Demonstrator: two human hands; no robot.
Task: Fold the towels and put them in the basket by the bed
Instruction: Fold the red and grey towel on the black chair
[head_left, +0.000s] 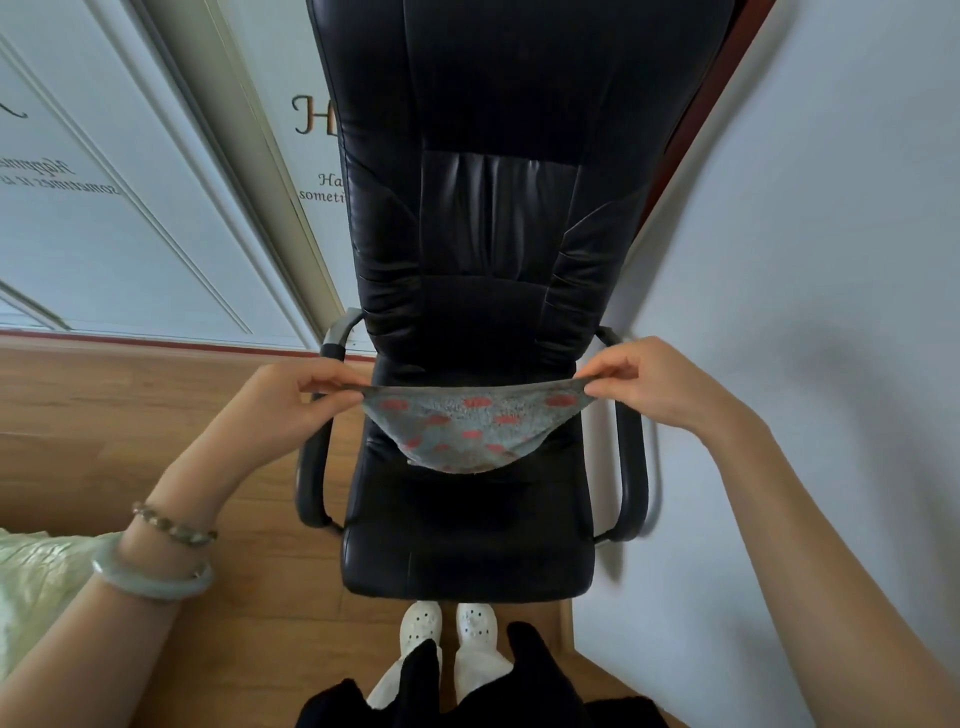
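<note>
A grey red-spotted towel (467, 431) hangs between the left hand (291, 400) and right hand (660, 384), over the seat of a black leather office chair (467, 545). Pale green bedding (31, 597) lies at the near left.

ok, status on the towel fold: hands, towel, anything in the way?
Left hand and right hand each pinch a top corner. Spotted grey towel sags between them over black chair seat. Basket not in view. Nothing in the way.

Soft even daylight, probably from left; blurred shadow on wall (857, 218); strong wide-angle bending at edges; chair (498, 218) leather glints.
</note>
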